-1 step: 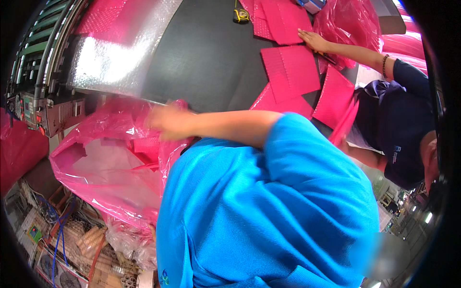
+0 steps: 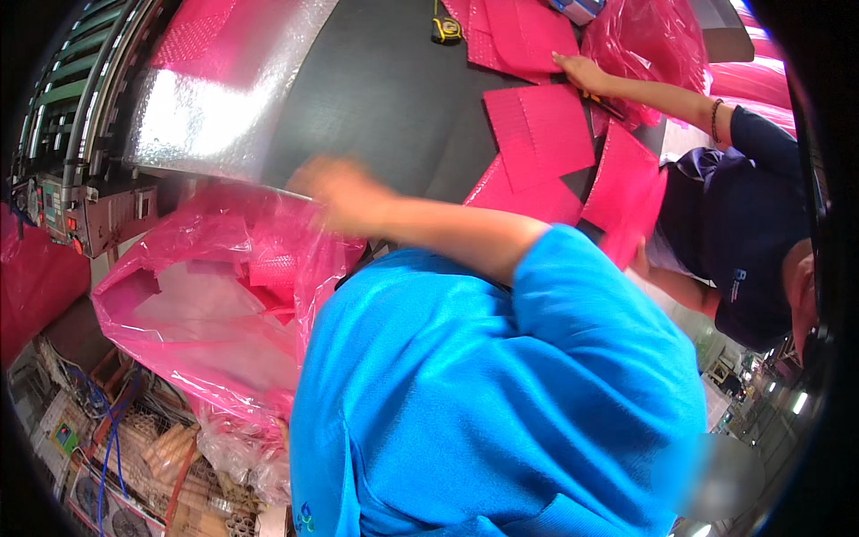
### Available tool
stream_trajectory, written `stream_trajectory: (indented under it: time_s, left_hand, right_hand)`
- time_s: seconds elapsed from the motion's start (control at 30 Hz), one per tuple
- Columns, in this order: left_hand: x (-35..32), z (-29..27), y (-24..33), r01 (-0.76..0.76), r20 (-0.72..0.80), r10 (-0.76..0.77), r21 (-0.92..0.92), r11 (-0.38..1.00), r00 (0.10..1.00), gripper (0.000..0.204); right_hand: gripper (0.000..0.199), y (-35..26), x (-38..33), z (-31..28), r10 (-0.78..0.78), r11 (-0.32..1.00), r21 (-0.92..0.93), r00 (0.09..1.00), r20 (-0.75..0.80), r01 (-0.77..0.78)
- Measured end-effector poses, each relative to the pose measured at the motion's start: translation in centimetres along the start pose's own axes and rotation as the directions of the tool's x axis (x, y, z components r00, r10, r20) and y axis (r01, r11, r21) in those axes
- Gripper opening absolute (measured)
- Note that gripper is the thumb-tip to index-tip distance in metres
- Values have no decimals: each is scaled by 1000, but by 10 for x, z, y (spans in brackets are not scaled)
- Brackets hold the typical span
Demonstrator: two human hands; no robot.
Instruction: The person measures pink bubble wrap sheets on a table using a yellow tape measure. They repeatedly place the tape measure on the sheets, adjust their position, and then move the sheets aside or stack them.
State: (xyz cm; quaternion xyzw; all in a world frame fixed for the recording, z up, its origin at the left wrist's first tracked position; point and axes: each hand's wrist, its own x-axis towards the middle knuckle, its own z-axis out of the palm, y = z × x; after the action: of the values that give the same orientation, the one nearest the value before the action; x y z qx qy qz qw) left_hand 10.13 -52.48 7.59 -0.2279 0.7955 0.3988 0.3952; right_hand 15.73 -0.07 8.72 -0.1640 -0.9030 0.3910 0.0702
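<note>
My right hand (image 2: 344, 192) is smeared by motion above the near edge of the black tabletop (image 2: 358, 107). Its fingers do not show clearly, nor whether they hold anything. Just below it, a large clear pink plastic bag (image 2: 192, 376) gapes, with pink bubble-wrap pieces (image 2: 271, 271) inside. Of my left hand, at most a sliver of skin (image 2: 285, 435) shows between my blue shirt and the bag; its fingers are hidden. Flat pink bubble mailers (image 2: 541, 130) lie on the right part of the table.
A co-worker's hand (image 2: 582, 73) grips a mailer at the far right; their other hand (image 2: 640, 259) is beside the nearer mailers. A tape measure (image 2: 445, 30) lies at the back. Silvery bubble sheet (image 2: 192, 121) covers the left, beside a roller conveyor (image 2: 85, 80) and control box (image 2: 107, 215).
My right hand has moved up and slightly right, away from the bag's rim. The co-worker's far hand has gone from lying flat on the mailers to gripping one by its edge.
</note>
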Motion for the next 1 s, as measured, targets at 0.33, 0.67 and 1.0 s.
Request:
stream_trajectory:
  time_s: [0.33, 0.67, 1.0]
  left_hand:
    - [25, 0, 45, 41, 205, -18, -110, 993, 979, 41]
    - [-19, 38, 61, 66, 244, 33, -387, 920, 969, 51]
    - [-23, 0, -4, -71, 144, 199, -611, 788, 969, 63]
  right_hand:
    - [119, 128, -162, -48, 985, 121, 26, 117, -129, -992]
    - [66, 167, -180, -72, 817, 556, 137, 508, -273, -820]
    - [54, -102, 52, -5, -166, 553, 738, 919, -357, 387]
